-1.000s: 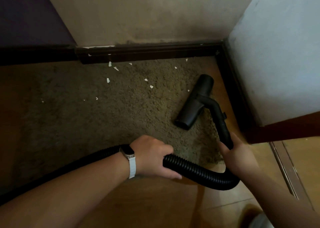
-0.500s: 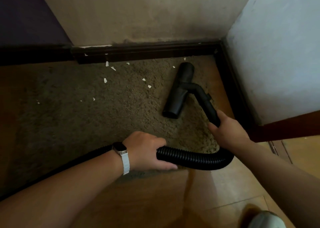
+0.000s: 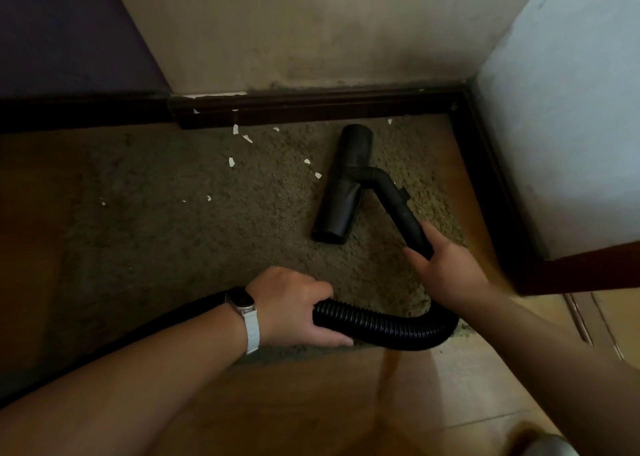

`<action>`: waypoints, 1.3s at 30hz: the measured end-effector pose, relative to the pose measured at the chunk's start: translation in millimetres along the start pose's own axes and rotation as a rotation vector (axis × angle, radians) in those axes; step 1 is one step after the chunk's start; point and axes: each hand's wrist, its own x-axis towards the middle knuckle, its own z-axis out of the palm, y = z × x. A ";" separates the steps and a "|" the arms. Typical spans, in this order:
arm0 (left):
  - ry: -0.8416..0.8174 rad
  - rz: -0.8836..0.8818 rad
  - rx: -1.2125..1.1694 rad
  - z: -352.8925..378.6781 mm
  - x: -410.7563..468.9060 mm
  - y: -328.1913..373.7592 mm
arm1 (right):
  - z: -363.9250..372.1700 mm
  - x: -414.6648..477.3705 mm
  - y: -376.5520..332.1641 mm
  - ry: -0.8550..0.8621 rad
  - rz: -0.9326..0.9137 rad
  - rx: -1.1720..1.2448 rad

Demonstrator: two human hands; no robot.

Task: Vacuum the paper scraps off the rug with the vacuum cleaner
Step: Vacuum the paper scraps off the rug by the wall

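Black ribbed hose (image 3: pixel 381 325), smooth wand (image 3: pixel 398 206)

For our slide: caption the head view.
Left hand grips the vacuum hose, right hand the wand; nozzle on rug beside paper scraps.

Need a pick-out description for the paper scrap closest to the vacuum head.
From the dark wooden baseboard on the far wall, drop to the black T-shaped plastic vacuum head lying on the brown shaggy rug. Of two small white paper scraps just left of its middle, take the lower scrap, closest to the head, not the upper scrap.
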 end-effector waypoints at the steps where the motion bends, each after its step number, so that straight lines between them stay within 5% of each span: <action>1: 0.005 0.003 0.004 0.2 -1.2 -0.8 | 1.6 0.9 -0.3 0.011 -0.018 0.004; 14: 0.008 -0.153 -0.066 -11.9 -25.5 -26.7 | 7.6 60.1 -64.8 -0.094 -0.173 -0.169; 39: 0.002 -0.010 -0.009 -8.1 -17.3 -4.5 | 7.3 10.9 -5.6 -0.009 -0.005 0.001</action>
